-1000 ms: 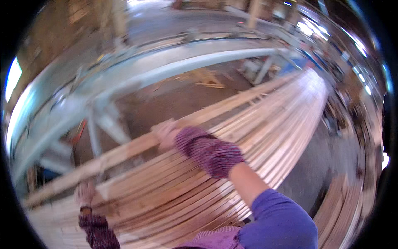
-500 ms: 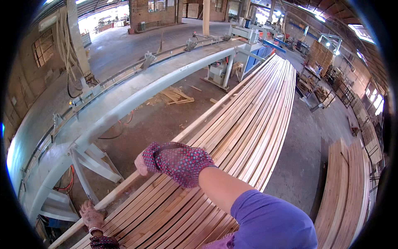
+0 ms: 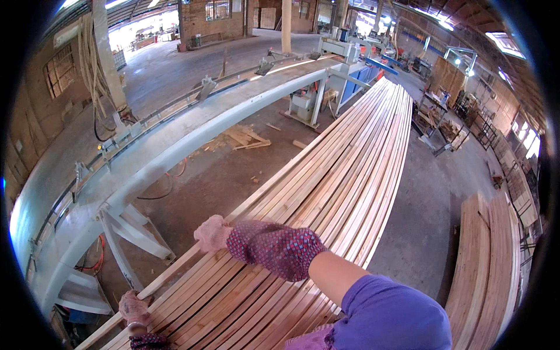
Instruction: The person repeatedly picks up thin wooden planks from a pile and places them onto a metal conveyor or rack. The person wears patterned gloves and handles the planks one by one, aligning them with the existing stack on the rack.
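Note:
A long pale wooden strip [image 3: 170, 273] lies along the left edge of a broad layer of similar strips [image 3: 335, 181], right up against its neighbours along most of the far length. My right hand [image 3: 212, 234], in a pinkish work glove with a dark checked sleeve cover above it, is closed around this strip near the middle of the view. Nearer to me at the lower left, my left hand [image 3: 134, 308], gloved likewise, has its fingers wrapped over the same strip. My right forearm crosses above the layer.
A long grey machine bed [image 3: 169, 146] with metal brackets curves along the left, and a light strip [image 3: 291, 68] lies on its far end. Scrap wood [image 3: 248, 140] and a hose are on the floor between. Another stack of boards [image 3: 481, 251] stands at the right.
Both hands have shifted slightly rightward with the outermost strip, narrowing its gap to the layer. On the machine bed, a light strip now extends farther toward me from the far end.

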### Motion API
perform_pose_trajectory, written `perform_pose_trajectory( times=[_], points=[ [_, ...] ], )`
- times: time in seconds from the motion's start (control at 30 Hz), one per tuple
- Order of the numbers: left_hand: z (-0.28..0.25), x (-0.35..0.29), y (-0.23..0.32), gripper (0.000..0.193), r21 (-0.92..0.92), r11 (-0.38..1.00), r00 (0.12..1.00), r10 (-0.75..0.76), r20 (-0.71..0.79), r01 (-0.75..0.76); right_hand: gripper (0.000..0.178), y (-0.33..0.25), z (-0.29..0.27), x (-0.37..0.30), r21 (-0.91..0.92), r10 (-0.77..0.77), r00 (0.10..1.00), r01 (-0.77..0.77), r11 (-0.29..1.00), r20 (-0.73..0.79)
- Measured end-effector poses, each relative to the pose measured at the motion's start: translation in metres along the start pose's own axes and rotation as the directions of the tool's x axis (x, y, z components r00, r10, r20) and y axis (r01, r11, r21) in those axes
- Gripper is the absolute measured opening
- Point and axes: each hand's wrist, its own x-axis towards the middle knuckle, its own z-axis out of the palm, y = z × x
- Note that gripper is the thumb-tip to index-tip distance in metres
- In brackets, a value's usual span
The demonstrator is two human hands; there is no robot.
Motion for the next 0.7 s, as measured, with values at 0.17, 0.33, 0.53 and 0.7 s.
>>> perform_pose_trajectory(
  times=[0.17,0.33,0.53,0.7],
  points=[
    [0.002,0.003,0.001,0.051,0.018,1.000,0.999,-0.011,-0.049,0.012,0.053,-0.006,-0.018,-0.008,0.089,0.063,0.993,-0.072,0.993,0.102],
    [0.009,0.001,0.003,0.048,-0.018,0.999,0.994,-0.041,-0.101,0.040,0.056,-0.004,-0.019,-0.011,0.092,0.047,0.993,-0.057,0.994,0.105],
    [0.008,-0.001,0.006,0.046,-0.022,1.000,0.988,0.003,-0.155,-0.007,0.055,-0.005,-0.023,-0.008,0.068,0.042,0.987,-0.053,0.996,0.156],
    [0.007,-0.001,0.007,0.045,-0.038,0.999,0.990,0.019,-0.143,-0.024,0.057,-0.004,-0.023,-0.012,0.096,0.048,0.992,-0.059,0.994,0.116]
  ],
)
